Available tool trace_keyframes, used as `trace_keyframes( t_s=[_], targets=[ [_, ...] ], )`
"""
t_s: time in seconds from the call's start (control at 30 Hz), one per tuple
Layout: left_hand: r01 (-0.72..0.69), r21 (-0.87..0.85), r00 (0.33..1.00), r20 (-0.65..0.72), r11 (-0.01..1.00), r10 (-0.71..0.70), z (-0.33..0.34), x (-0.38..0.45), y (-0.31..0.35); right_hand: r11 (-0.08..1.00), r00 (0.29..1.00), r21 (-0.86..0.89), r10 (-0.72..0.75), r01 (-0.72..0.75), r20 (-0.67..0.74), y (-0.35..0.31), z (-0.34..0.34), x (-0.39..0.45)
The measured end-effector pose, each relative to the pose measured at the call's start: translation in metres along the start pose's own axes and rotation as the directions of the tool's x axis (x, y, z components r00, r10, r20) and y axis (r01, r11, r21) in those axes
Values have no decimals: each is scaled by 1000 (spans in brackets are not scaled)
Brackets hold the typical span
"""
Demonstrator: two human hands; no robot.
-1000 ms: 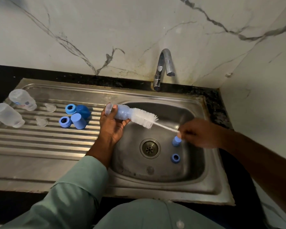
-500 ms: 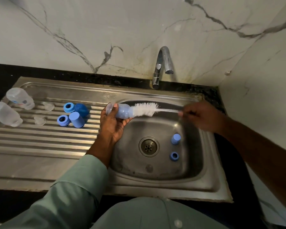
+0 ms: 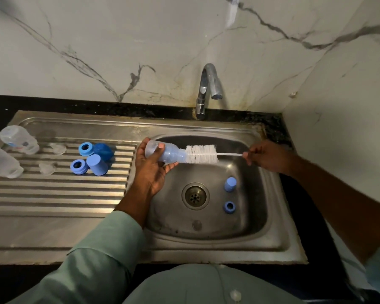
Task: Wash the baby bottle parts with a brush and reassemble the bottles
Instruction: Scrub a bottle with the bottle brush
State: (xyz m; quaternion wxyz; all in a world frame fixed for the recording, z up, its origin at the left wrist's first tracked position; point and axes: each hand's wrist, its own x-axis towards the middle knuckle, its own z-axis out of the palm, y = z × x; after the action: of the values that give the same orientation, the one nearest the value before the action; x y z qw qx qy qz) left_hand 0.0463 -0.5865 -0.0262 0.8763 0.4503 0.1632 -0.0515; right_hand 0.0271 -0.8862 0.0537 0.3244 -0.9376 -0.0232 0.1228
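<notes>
My left hand [image 3: 150, 172] grips a clear baby bottle [image 3: 167, 153] lying sideways over the left rim of the sink basin [image 3: 246, 229], its mouth pointing right. My right hand [image 3: 268, 157] pinches the thin white handle of the bottle brush [image 3: 201, 154]. The white bristles sit just at the bottle's mouth, mostly outside it. A blue cap [image 3: 230, 184] and a blue ring [image 3: 229, 207] lie in the basin right of the drain [image 3: 195, 195].
On the ribbed drainboard [image 3: 53, 194] lie two clear bottles [image 3: 19, 139] [image 3: 2, 162], two blue rings [image 3: 86, 149] [image 3: 79, 166], a blue cap [image 3: 97, 165], a dark blue cap [image 3: 103, 151] and two clear teats [image 3: 57, 148] [image 3: 47, 168]. A chrome tap [image 3: 207, 88] stands behind the basin, no water running.
My right hand rose from low in the basin to bottle height, swinging the brush level with the bottle. The bristles now line up with the bottle's mouth. My left hand kept the bottle in place.
</notes>
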Motion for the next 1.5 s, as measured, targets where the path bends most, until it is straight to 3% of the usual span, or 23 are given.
trace_keyframes(
  t_s=[0.07,0.13,0.23,0.37,0.47,0.6,0.67,0.73,0.9,1.0,1.13,1.33,1.5],
  targets=[
    [-9,-151,996,-94,988,-6,4,4,13,997,998,-72,-37,40,41,18,17,-11],
    [-22,-282,983,-179,959,-30,3,10,27,998,997,61,-31,27,67,27,27,-27],
    [-20,-295,976,-212,955,-45,2,9,34,962,996,268,32,-55,88,30,34,-44],
    [-64,-419,948,-310,906,-76,-12,13,40,933,990,333,123,-139,67,35,30,-55],
    [-76,-387,944,-324,919,-58,-18,15,45,896,976,407,215,-179,-43,38,24,-66],
    [12,-303,968,-236,953,-87,9,-6,16,830,966,522,254,-198,-37,-8,56,-73],
    [35,-311,955,-268,950,-123,21,-14,2,940,978,340,79,-9,-191,-36,80,-70],
    [34,-334,943,-302,942,-141,28,-17,-6,989,961,55,-123,140,-246,-50,101,-66],
    [-33,-378,921,-370,925,-118,31,-17,-4,978,990,-202,-67,41,-126,-65,128,-66],
    [-101,-380,893,-441,919,-85,34,-18,-1,981,994,-195,-42,21,-101,-72,128,-68],
    [-57,-347,904,-416,936,-99,46,-27,-12,976,991,-214,23,-51,-132,-92,125,-60],
    [-97,-416,893,-437,904,-105,51,-18,0,975,1000,-224,13,-18,-22,-94,122,-68],
    [12,-337,926,-351,942,-137,64,-29,-13,984,987,-173,2,-31,-162,-90,118,-34]
  ],
)
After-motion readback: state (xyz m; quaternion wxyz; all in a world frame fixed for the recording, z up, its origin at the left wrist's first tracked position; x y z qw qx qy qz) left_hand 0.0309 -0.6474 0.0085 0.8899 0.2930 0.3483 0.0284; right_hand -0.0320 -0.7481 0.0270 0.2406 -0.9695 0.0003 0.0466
